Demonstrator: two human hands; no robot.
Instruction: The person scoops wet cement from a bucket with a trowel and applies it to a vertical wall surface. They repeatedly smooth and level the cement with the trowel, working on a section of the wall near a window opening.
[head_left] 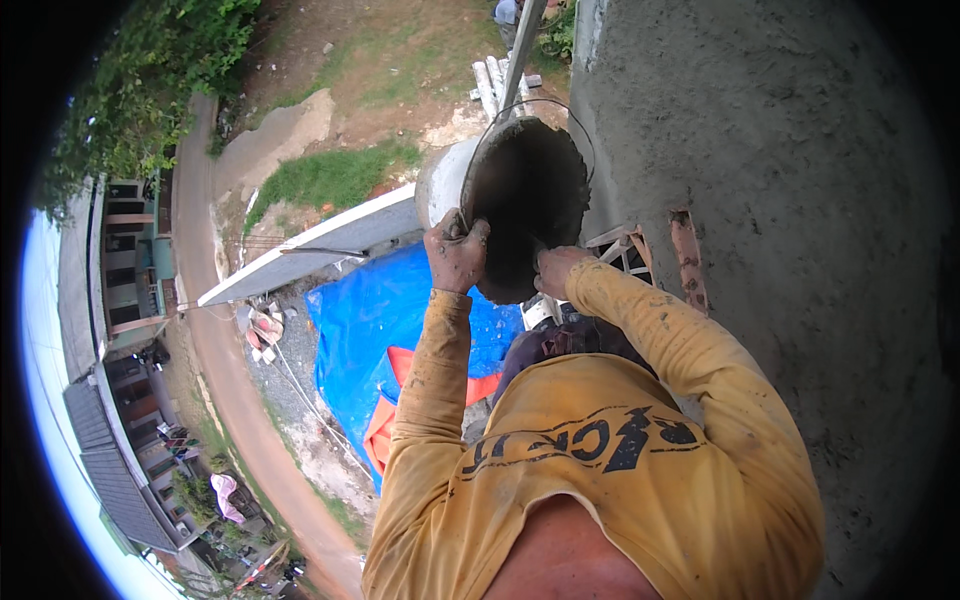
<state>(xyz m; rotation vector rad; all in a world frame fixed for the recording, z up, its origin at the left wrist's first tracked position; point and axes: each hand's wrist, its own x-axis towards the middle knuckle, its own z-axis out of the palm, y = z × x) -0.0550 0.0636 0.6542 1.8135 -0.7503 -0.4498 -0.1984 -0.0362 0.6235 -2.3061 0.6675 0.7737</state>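
A mortar-crusted bucket [447,185] with a thin wire handle [590,135] is tilted so its dark mouth faces me. My left hand [457,252] is closed on the left side of its rim, thumb up. At the lower right of the mouth is my right hand [560,268], its fingers curled in at the rim. Whether it grips the rim or a small tool inside, I cannot tell. The bucket's inside is in deep shadow, with grey residue along the edge. Both of my yellow sleeves are spattered with mortar.
A rough grey plastered wall [800,200] rises close on my right, with a brick-edged slot [687,260] in it. Far below lie a blue tarp [370,310], a low white wall [310,250] and a dirt road [250,420]. A grey post [520,60] stands beyond the bucket.
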